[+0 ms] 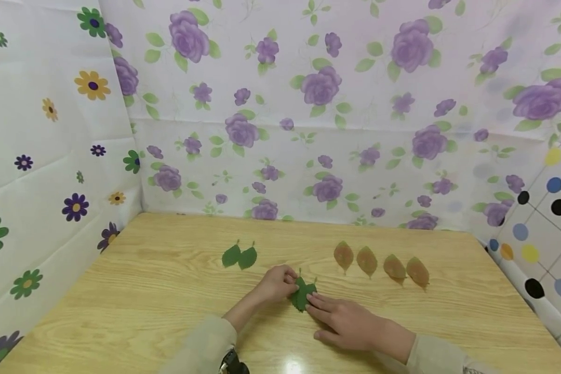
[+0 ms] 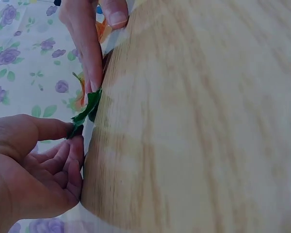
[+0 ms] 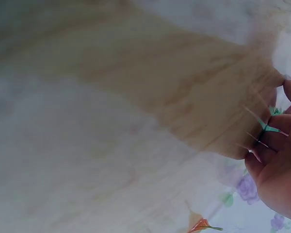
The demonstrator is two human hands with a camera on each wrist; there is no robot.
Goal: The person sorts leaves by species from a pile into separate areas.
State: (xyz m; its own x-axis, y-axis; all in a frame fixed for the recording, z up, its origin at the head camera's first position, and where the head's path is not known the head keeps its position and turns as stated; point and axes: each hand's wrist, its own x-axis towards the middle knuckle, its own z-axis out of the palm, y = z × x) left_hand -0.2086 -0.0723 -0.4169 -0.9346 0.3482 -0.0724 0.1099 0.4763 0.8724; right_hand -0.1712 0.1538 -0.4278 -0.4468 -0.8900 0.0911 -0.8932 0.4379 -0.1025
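Two green leaves (image 1: 302, 297) with toothed edges lie overlapping on the wooden table, between my hands. My left hand (image 1: 277, 284) pinches the left one at its edge between thumb and index finger. In the left wrist view that green leaf (image 2: 89, 108) rises slightly off the tabletop, the left hand (image 2: 41, 160) below it. My right hand (image 1: 348, 323) lies palm down with its fingers extended, fingertips touching the right side of the leaves. The right wrist view shows the right hand (image 3: 281, 160) at its edge, with most of the leaves hidden behind the fingers.
Farther back on the left, two green leaves (image 1: 240, 256) lie side by side, touching. Several reddish-green leaves (image 1: 366, 261) form a row at the back right. The wooden table (image 1: 168, 291) ends at a floral cloth (image 1: 280, 171) behind and patterned cloths at both sides.
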